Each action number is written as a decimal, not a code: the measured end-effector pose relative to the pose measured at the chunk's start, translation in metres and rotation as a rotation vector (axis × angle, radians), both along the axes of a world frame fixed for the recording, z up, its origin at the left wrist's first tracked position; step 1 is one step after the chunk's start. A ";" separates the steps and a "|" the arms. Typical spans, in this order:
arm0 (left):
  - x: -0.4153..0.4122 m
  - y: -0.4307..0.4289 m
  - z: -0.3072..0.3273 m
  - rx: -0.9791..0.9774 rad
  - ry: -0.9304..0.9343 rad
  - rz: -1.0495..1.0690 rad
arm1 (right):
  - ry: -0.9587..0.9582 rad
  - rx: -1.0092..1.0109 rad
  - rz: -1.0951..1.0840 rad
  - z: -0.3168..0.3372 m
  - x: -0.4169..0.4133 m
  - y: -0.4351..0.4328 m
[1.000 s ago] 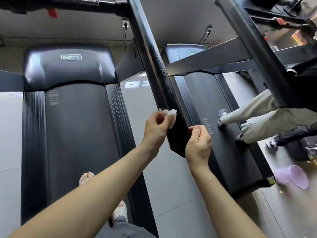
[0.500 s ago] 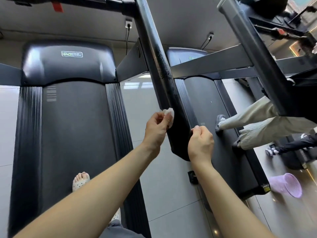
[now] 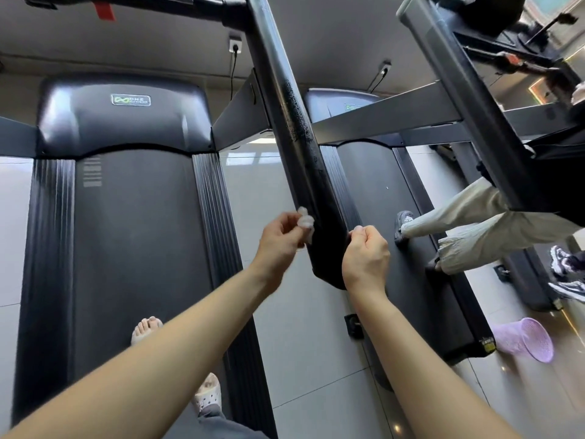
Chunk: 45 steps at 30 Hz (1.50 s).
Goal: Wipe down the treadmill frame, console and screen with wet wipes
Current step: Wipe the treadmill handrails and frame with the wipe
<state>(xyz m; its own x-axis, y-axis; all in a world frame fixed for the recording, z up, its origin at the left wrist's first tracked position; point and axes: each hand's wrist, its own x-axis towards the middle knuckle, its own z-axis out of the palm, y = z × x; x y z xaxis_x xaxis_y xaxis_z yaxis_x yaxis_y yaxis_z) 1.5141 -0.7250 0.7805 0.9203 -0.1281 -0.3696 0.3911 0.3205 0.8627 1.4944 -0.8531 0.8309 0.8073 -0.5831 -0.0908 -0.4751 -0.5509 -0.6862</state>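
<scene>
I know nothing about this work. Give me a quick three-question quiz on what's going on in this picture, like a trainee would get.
1. True or false: the wipe is in the right hand.
2. Which part is the wipe at? A the running belt, B the black handrail, C the console screen.
3. What colour is the basket on the floor at the right?

Key
1. False: the left hand pinches it.
2. B.
3. Purple.
</scene>
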 end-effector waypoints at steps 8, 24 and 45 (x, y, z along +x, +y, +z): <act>-0.035 -0.003 -0.015 -0.088 0.166 -0.043 | 0.011 -0.027 0.038 0.006 -0.002 0.000; -0.056 -0.025 -0.045 -0.300 0.424 0.095 | -0.003 -0.026 0.042 0.005 -0.002 0.000; 0.008 -0.010 0.002 -0.080 0.212 0.280 | -0.001 -0.048 0.038 0.001 0.000 -0.001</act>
<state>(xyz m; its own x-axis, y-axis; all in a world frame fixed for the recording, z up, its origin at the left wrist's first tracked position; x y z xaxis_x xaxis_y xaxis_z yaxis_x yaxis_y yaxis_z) 1.5219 -0.7350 0.7829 0.8277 0.0817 -0.5552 0.4463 0.5041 0.7394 1.4940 -0.8544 0.8318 0.8289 -0.5558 -0.0627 -0.4525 -0.6005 -0.6593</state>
